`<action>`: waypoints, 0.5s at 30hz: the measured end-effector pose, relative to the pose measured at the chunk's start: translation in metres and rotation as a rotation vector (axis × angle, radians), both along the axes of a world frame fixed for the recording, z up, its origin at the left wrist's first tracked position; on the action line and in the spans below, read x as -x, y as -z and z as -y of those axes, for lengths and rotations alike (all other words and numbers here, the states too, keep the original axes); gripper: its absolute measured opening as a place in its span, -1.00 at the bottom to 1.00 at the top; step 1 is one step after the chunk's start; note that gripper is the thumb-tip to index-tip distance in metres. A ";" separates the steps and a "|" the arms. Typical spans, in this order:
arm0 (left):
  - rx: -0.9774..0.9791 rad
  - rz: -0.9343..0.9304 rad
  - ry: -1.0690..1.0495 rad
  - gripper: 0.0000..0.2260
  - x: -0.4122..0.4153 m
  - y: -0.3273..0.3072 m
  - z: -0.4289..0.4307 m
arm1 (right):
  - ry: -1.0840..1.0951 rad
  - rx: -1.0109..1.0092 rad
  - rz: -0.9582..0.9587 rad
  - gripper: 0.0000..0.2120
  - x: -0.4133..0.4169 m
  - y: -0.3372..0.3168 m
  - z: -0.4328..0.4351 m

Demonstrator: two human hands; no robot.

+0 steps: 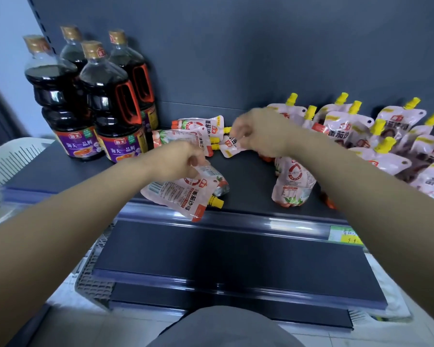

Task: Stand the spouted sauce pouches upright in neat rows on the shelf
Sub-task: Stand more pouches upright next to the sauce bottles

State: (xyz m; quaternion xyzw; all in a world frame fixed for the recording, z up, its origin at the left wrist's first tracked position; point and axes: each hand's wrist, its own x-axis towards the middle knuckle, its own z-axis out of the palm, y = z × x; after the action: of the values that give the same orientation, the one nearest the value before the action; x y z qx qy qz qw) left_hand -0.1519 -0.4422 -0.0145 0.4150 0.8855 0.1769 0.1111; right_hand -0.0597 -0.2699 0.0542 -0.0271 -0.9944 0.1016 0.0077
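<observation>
My left hand (183, 159) grips the bottom edge of a pink-and-white sauce pouch (183, 194) that hangs tilted over the shelf's front edge, its yellow spout pointing down and right. My right hand (256, 132) pinches the corner of a small pouch (229, 146) lying among several flat pouches (198, 128) at the back of the dark shelf (246, 176). Below my right wrist another pouch (292, 184) lies with its base toward me. On the right, several pouches (348, 126) stand upright in rows with yellow caps up.
Several large dark soy sauce bottles (103, 103) stand at the back left of the shelf. A white plastic basket (8, 169) sits to the far left. A lower dark shelf (236, 261) juts out beneath, with a green price label (343, 236) on the upper rail.
</observation>
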 end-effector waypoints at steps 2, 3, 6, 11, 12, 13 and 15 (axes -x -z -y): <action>0.016 0.031 -0.005 -0.65 -0.001 0.006 0.012 | -0.085 -0.050 0.145 -0.64 0.009 0.026 0.007; 0.042 0.068 0.004 -0.57 -0.003 0.010 0.019 | -0.102 -0.079 0.204 -0.59 0.013 0.038 0.008; 0.194 0.013 0.068 -0.28 -0.011 0.020 0.031 | -0.071 -0.053 0.269 -0.52 0.023 0.059 0.005; 0.367 -0.317 0.155 -0.19 -0.017 0.033 0.031 | 0.032 0.223 0.272 -0.62 0.043 0.070 0.003; 0.361 -0.354 0.161 -0.25 -0.016 0.036 0.031 | 0.041 0.256 0.269 -0.67 0.047 0.073 0.003; 0.346 -0.371 0.161 -0.34 -0.016 0.036 0.032 | 0.054 0.294 0.268 -0.70 0.052 0.076 0.003; 0.264 -0.335 0.118 -0.52 -0.014 0.036 0.035 | 0.106 0.421 0.279 -0.72 0.061 0.083 0.004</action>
State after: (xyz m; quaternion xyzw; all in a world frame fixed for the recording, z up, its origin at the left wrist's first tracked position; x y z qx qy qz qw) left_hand -0.1381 -0.4775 -0.0503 0.4713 0.8814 -0.0189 0.0260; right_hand -0.1208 -0.2741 -0.0286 -0.0942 -0.9400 0.3013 -0.1298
